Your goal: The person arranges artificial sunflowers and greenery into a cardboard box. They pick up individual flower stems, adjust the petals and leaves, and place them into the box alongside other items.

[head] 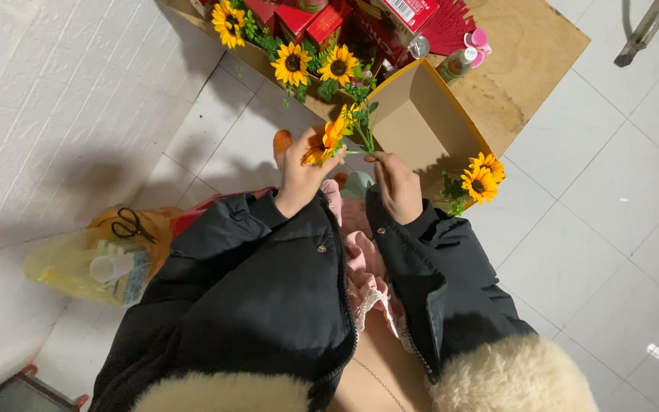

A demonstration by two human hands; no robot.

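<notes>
My left hand [300, 174] grips the yellow head of an artificial sunflower [332, 134]. My right hand [395, 183] pinches that flower's green stem [365, 139] just to the right. Both arms wear black jacket sleeves. More sunflowers [293, 64] lie in a row along the edge of a low wooden board [520, 61] ahead. Another sunflower [480, 181] sits to the right of my right hand, beside an open brown cardboard box flap [421, 122].
Red boxes [328, 24], a red folded fan [445, 24] and a small bottle [456, 64] lie on the board. A yellow plastic bag [93, 259] holding scissors [130, 224] and a cup rests on the white tiled floor at left. A metal leg [646, 30] stands top right.
</notes>
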